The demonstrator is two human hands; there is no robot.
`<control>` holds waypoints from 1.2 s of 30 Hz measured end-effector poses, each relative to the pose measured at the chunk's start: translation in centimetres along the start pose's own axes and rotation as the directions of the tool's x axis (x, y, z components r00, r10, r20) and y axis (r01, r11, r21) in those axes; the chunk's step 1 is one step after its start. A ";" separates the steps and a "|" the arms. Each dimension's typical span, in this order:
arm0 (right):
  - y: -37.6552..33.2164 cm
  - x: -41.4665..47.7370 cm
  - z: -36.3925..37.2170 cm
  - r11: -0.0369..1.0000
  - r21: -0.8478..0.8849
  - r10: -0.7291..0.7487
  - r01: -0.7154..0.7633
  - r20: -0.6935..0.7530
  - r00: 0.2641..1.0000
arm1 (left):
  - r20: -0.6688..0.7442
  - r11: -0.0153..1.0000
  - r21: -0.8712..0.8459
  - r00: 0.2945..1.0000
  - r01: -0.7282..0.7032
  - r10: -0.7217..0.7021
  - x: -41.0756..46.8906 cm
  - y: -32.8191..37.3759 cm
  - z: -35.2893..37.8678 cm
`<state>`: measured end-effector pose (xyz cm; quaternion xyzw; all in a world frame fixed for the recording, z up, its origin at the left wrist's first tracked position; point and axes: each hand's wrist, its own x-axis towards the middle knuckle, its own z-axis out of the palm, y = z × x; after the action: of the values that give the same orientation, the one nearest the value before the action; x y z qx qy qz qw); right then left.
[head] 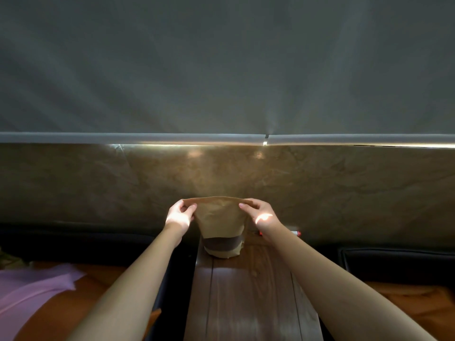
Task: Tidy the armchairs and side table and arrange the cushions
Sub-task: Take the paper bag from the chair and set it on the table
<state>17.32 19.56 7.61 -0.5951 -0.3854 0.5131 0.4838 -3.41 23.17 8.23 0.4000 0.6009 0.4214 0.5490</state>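
A tan cloth [219,219] with a dark band near its lower end hangs upright over the far end of the wooden side table [248,291]. My left hand [181,215] pinches its top left corner and my right hand [262,214] pinches its top right corner, stretching the top edge between them. The cloth's lower end touches the tabletop. An armchair with an orange seat [81,291] lies left of the table. Another armchair seat [413,301] lies to the right, with a dark cushion [398,264] at its back.
A pink cloth [32,291] lies on the left armchair seat. A small red and white object [296,233] rests at the table's far right corner. A brown stone-like wall panel [344,188] stands close behind, with a grey blind [221,65] above it.
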 end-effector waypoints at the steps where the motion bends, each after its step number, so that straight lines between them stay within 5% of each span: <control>1: 0.2 0.0 0.1 1.000 -0.011 0.009 -0.009 0.004 1.000 | -0.003 1.000 -0.002 1.000 0.019 -0.019 0.1 -0.4 0.0; 8: 2.4 0.3 -0.1 0.989 -0.054 0.135 -0.135 -0.012 0.991 | 0.032 0.975 0.100 0.978 0.200 -0.205 0.0 -3.0 0.1; 13: 4.6 -2.2 -0.3 0.948 -0.209 0.238 -0.241 -0.038 0.971 | -0.021 0.954 0.266 0.990 0.141 -0.140 -2.3 -6.3 0.6; 24: 9.9 -8.5 2.4 0.814 -0.487 0.388 -0.318 0.049 0.920 | 0.199 0.857 0.507 0.954 0.094 -0.223 -8.4 -12.8 1.4; 28: 11.7 -10.1 3.2 0.739 -0.640 0.373 -0.211 0.127 0.919 | 0.251 0.696 0.714 0.954 -0.069 -0.163 -10.4 -15.0 1.1; 33: 14.8 -10.2 4.3 0.479 -0.874 0.193 0.077 0.190 0.962 | 0.302 0.312 0.901 0.952 -0.300 0.044 -10.3 -17.3 1.5; 36: 17.0 -9.4 4.8 0.369 -0.919 0.057 0.140 0.173 0.983 | 0.305 0.180 0.930 0.946 -0.320 0.109 -9.1 -19.0 2.3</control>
<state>10.28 7.51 -6.71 -0.7062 -0.6625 0.2459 0.0430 -0.72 8.53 -6.90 0.7684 0.6193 -0.0102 0.1609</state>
